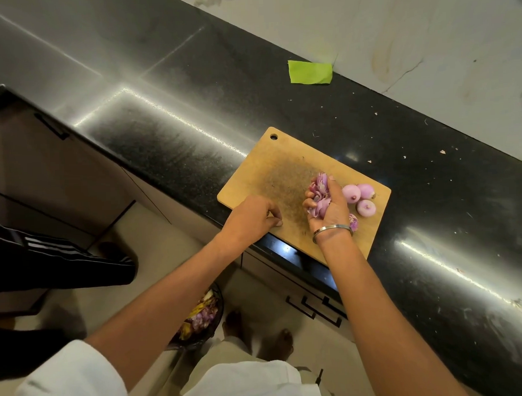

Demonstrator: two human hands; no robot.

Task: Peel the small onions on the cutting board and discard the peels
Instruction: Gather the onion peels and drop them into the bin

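A wooden cutting board [270, 168] lies on the black counter near its front edge. Three peeled pale-purple onions [361, 198] sit together at the board's right end. My right hand [331, 204] grips a bunch of purple onion peels [319, 192] just left of those onions. One more bit of peel [354, 221] lies on the board beside my right wrist. My left hand [253, 217] rests at the board's near left edge with its fingers curled; whether it holds anything is hidden.
A dark bin [203, 315] holding peels and scraps stands on the floor below the counter, under my left forearm. A green piece of tape [310, 72] lies at the counter's back edge. Small peel specks dot the black counter [430, 174]. Another person's striped sleeve [60, 258] is at left.
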